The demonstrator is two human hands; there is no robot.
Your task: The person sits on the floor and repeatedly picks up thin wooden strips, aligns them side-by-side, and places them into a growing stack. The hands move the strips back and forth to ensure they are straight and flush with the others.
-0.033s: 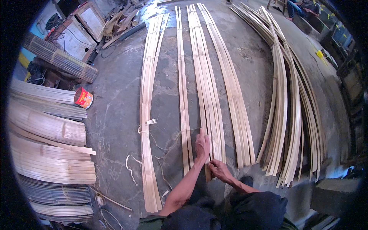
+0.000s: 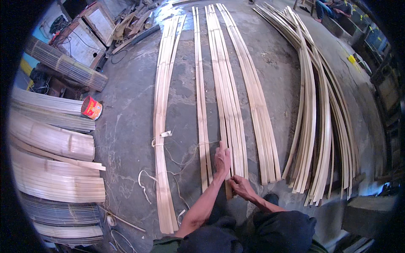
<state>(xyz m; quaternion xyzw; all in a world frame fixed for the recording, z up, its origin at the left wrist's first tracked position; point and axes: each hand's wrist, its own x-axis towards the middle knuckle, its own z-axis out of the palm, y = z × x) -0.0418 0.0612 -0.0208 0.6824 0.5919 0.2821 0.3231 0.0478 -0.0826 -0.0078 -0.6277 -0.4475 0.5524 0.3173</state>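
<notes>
Long pale bamboo slats lie lengthwise on the floor in several groups. The middle group (image 2: 230, 97) runs under my hands. My left hand (image 2: 222, 160) rests on its left edge, fingers stretched out along the slats and pointing away from me. Closer to me, my right hand (image 2: 241, 186) is closed, its fingers pinching the near end of a bamboo slat (image 2: 228, 192) that shows a darker tip. A narrow group of slats (image 2: 201, 105) lies just left, and a wider group (image 2: 255, 97) lies right of the middle one.
Farther left, a tied slat bundle (image 2: 161, 105) has loose fibre strips (image 2: 145, 189) beside it. A heap of crossing slats (image 2: 312, 126) lies at right. Slatted bamboo panels (image 2: 59, 181) and a red tin (image 2: 92, 108) line the left side. Another person (image 2: 333, 9) sits at the far right.
</notes>
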